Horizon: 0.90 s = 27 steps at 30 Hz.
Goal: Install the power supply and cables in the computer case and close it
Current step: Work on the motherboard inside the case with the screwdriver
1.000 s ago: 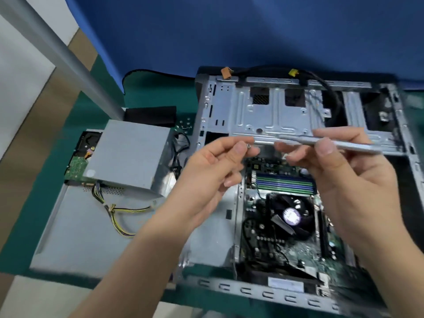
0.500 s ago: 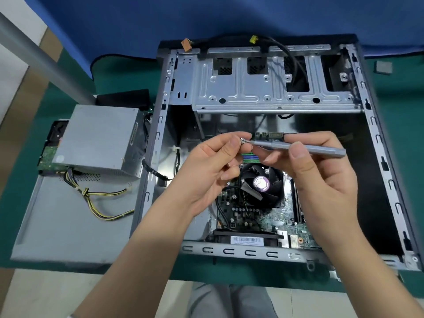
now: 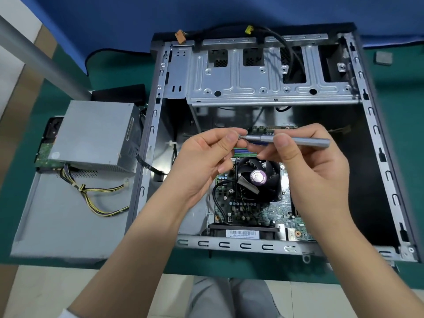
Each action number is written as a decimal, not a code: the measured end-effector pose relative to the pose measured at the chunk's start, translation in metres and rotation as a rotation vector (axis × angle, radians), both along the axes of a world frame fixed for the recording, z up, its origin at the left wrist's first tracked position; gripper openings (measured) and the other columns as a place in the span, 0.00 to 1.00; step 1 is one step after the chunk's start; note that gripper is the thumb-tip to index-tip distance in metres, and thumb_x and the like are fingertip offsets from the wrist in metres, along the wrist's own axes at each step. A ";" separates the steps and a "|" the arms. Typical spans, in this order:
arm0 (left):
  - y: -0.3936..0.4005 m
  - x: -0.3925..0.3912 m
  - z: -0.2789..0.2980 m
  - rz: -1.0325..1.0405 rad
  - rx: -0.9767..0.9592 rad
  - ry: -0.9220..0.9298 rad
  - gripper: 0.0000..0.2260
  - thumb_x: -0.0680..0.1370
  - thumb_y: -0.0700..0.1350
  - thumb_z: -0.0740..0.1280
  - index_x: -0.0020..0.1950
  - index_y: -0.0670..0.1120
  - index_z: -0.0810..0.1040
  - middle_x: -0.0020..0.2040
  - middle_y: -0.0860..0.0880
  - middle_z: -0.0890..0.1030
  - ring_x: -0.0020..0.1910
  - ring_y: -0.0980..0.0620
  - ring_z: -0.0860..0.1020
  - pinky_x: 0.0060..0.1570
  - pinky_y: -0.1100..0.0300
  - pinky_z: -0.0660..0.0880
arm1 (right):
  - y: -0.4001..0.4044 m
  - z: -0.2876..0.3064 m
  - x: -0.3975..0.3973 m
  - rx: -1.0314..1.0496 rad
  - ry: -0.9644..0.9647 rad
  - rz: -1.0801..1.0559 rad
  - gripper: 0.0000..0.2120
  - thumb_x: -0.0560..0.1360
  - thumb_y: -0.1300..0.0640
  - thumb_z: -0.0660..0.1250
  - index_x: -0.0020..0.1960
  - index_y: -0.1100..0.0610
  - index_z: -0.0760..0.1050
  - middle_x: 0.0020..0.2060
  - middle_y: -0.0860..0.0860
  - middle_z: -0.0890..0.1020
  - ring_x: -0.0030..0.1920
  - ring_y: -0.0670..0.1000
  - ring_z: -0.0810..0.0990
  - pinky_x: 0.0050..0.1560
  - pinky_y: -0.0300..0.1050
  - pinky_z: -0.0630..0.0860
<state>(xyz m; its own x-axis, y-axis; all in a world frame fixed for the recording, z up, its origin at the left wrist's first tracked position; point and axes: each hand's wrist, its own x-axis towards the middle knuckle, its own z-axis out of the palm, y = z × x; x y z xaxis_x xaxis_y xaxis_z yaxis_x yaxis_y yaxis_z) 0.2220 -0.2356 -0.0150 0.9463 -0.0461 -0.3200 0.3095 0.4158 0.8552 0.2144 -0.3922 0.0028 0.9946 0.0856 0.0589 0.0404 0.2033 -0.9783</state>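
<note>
Holding a tiny screw (image 3: 239, 136) pinched in the left hand (image 3: 204, 164) against the tip of the screwdriver (image 3: 289, 140) gripped in the right hand (image 3: 314, 166), the person has now looked down over the open case (image 3: 376, 138), while the power supply (image 3: 91, 134) still sits outside on the left, not yet put in.

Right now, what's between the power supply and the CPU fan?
In the head view, the case's left wall and the left hand lie between the power supply and the CPU fan.

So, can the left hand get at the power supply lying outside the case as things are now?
Probably not right away: the left hand pinches a small screw at the screwdriver tip. The power supply lies uncovered beside the case.
</note>
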 end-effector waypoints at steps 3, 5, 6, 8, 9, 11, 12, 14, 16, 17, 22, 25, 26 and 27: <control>0.003 0.000 -0.003 0.003 0.071 -0.033 0.06 0.71 0.45 0.68 0.42 0.48 0.85 0.36 0.51 0.82 0.26 0.59 0.68 0.26 0.69 0.68 | 0.000 0.001 0.001 -0.012 0.044 -0.004 0.02 0.73 0.58 0.66 0.45 0.56 0.74 0.35 0.49 0.84 0.40 0.47 0.84 0.45 0.37 0.78; 0.003 0.000 -0.004 0.004 0.103 -0.050 0.06 0.71 0.45 0.68 0.43 0.48 0.85 0.36 0.51 0.82 0.26 0.58 0.69 0.27 0.68 0.69 | 0.000 0.001 0.002 -0.016 0.065 0.003 0.02 0.73 0.59 0.67 0.45 0.57 0.75 0.35 0.49 0.84 0.41 0.49 0.85 0.46 0.37 0.78; 0.003 -0.001 -0.004 0.003 0.102 -0.055 0.07 0.72 0.45 0.68 0.44 0.48 0.85 0.37 0.50 0.82 0.27 0.58 0.68 0.27 0.68 0.68 | 0.000 0.001 0.002 -0.011 0.074 0.004 0.02 0.73 0.59 0.66 0.45 0.57 0.75 0.35 0.50 0.84 0.41 0.50 0.85 0.46 0.37 0.78; 0.002 -0.002 -0.003 -0.011 0.095 -0.068 0.07 0.74 0.44 0.67 0.46 0.48 0.85 0.37 0.50 0.82 0.28 0.57 0.66 0.27 0.68 0.68 | 0.000 0.002 0.003 0.004 0.089 0.002 0.02 0.74 0.59 0.66 0.46 0.57 0.75 0.36 0.51 0.84 0.42 0.52 0.85 0.47 0.40 0.79; 0.002 -0.002 -0.003 -0.024 0.092 -0.073 0.07 0.76 0.44 0.66 0.48 0.48 0.84 0.38 0.50 0.82 0.29 0.57 0.66 0.27 0.68 0.68 | 0.000 0.002 0.004 0.003 0.092 0.001 0.02 0.74 0.59 0.66 0.46 0.57 0.75 0.36 0.51 0.84 0.42 0.53 0.85 0.47 0.41 0.80; 0.001 -0.003 -0.001 -0.042 0.075 -0.072 0.10 0.75 0.47 0.66 0.53 0.49 0.82 0.39 0.50 0.82 0.30 0.57 0.67 0.28 0.67 0.69 | 0.000 0.002 0.004 -0.010 0.092 -0.007 0.03 0.74 0.58 0.66 0.46 0.56 0.75 0.37 0.51 0.85 0.43 0.54 0.85 0.48 0.45 0.80; 0.002 -0.003 0.000 -0.039 0.065 -0.065 0.12 0.74 0.50 0.65 0.55 0.49 0.81 0.40 0.50 0.82 0.30 0.57 0.68 0.29 0.66 0.70 | 0.000 0.003 0.004 -0.008 0.090 -0.013 0.04 0.74 0.57 0.66 0.47 0.57 0.75 0.37 0.52 0.85 0.43 0.55 0.85 0.48 0.46 0.80; 0.006 -0.002 0.000 -0.001 0.072 -0.036 0.13 0.76 0.53 0.62 0.57 0.51 0.78 0.43 0.49 0.83 0.30 0.56 0.71 0.29 0.65 0.72 | -0.002 0.004 0.004 0.014 0.094 -0.029 0.05 0.74 0.56 0.65 0.48 0.57 0.75 0.37 0.53 0.85 0.43 0.57 0.85 0.48 0.49 0.81; 0.014 -0.002 -0.002 0.027 0.247 0.027 0.10 0.80 0.51 0.60 0.53 0.50 0.78 0.44 0.50 0.84 0.31 0.57 0.73 0.30 0.64 0.75 | -0.007 0.006 0.006 0.030 0.127 -0.045 0.06 0.74 0.55 0.66 0.48 0.56 0.75 0.37 0.54 0.84 0.43 0.58 0.85 0.48 0.49 0.80; 0.019 0.000 -0.004 -0.006 0.465 0.060 0.09 0.81 0.49 0.59 0.52 0.50 0.78 0.45 0.51 0.83 0.32 0.57 0.75 0.32 0.64 0.76 | -0.010 0.006 0.008 0.024 0.151 -0.047 0.05 0.74 0.55 0.66 0.48 0.56 0.75 0.37 0.54 0.84 0.42 0.58 0.85 0.48 0.49 0.81; 0.032 0.009 -0.024 -0.673 1.444 0.177 0.20 0.80 0.37 0.57 0.72 0.43 0.64 0.69 0.41 0.69 0.66 0.44 0.70 0.62 0.54 0.67 | -0.009 -0.004 0.026 -0.139 0.233 0.004 0.04 0.77 0.62 0.65 0.46 0.55 0.71 0.36 0.55 0.84 0.37 0.55 0.85 0.39 0.41 0.80; 0.024 0.009 -0.031 -0.769 1.387 0.140 0.34 0.75 0.29 0.56 0.78 0.48 0.51 0.72 0.41 0.62 0.69 0.42 0.63 0.62 0.52 0.67 | 0.007 -0.018 0.039 -0.339 0.226 0.114 0.06 0.78 0.62 0.65 0.45 0.53 0.70 0.37 0.52 0.83 0.37 0.51 0.84 0.37 0.37 0.77; 0.022 0.008 -0.034 -0.761 1.402 0.105 0.36 0.74 0.28 0.56 0.78 0.51 0.50 0.71 0.42 0.61 0.68 0.42 0.63 0.58 0.52 0.69 | 0.011 -0.023 0.043 -0.408 0.213 0.136 0.05 0.78 0.61 0.65 0.45 0.52 0.70 0.38 0.53 0.83 0.38 0.50 0.84 0.37 0.38 0.77; 0.021 0.007 -0.035 -0.731 1.429 0.072 0.36 0.74 0.29 0.57 0.77 0.52 0.51 0.69 0.43 0.61 0.67 0.43 0.63 0.55 0.52 0.69 | 0.016 -0.027 0.047 -0.461 0.199 0.145 0.05 0.78 0.60 0.64 0.45 0.52 0.70 0.39 0.53 0.83 0.37 0.49 0.84 0.38 0.39 0.77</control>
